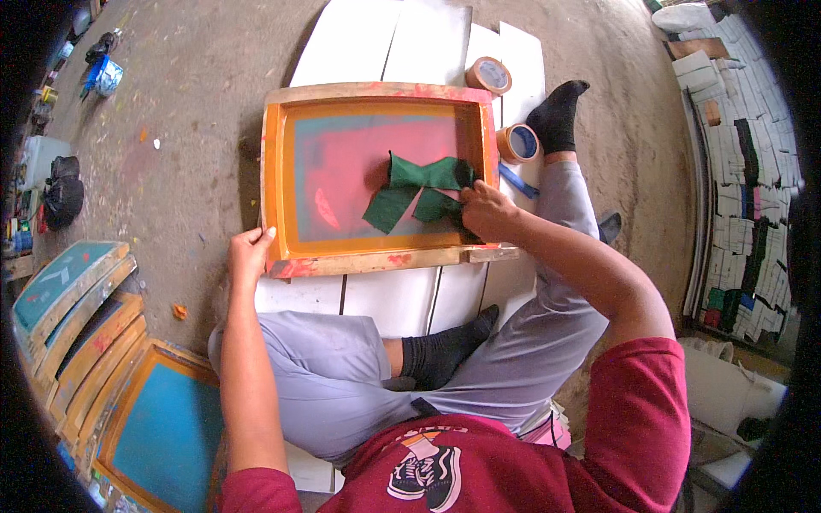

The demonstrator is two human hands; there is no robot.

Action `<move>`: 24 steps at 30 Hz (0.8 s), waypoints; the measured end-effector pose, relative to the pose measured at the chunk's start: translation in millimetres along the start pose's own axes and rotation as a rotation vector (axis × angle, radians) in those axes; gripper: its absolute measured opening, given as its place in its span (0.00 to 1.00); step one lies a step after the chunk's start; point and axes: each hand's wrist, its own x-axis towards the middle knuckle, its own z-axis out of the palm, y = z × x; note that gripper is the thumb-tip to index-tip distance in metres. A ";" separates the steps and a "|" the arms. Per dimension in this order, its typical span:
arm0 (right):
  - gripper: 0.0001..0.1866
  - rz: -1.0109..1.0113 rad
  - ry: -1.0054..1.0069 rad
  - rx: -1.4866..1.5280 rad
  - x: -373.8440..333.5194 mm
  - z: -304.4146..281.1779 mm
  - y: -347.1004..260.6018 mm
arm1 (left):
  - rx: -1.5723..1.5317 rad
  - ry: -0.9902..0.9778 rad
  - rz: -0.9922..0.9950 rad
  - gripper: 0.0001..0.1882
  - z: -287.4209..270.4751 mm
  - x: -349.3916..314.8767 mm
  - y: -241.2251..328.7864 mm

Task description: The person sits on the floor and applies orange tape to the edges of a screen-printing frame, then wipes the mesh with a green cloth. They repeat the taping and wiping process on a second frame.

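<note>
A wooden screen-printing frame (pixel 368 262) lies in front of me, its mesh tinted pink and grey-blue inside an orange-brown border. My left hand (pixel 250 254) grips the frame's lower left edge, thumb on top of the wood. Over the right part of the mesh, my right hand (pixel 489 212) pinches one end of a dark green cloth (pixel 425 175). The cloth spreads leftward in strips, creased and partly lifted. My right fingertips are partly hidden by the hand itself.
White boards (pixel 376 308) lie under the frame. Two tape rolls, one brown (pixel 489 75) and one nearer my foot (pixel 518 143), sit right of it, beside a blue tool (pixel 518 181). More printing frames (pixel 107 342) lean at lower left. Stacked white material (pixel 735 197) lines the right side.
</note>
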 end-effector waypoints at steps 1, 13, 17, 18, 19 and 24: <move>0.08 -0.021 -0.048 0.063 -1.5 -0.1 1.5 | -0.019 0.006 -0.001 0.18 0.5 2.7 -1.5; 0.05 -0.003 0.195 0.159 -27.6 11.9 4.7 | 0.083 0.011 -0.053 0.19 4.1 9.5 -5.1; 0.05 0.046 0.197 0.077 -30.1 6.7 -12.1 | 0.089 0.028 -0.067 0.20 4.4 6.3 -4.2; 0.10 0.068 0.099 0.189 -27.3 -1.1 -15.7 | 0.085 0.036 -0.068 0.19 2.8 5.4 -0.8; 0.15 0.088 -0.001 0.301 -23.7 -9.0 -19.1 | 0.096 0.039 -0.069 0.19 3.7 4.4 2.6; 0.23 0.301 0.057 0.723 6.3 -74.7 -59.7 | 0.114 0.054 -0.020 0.18 4.7 8.9 -16.7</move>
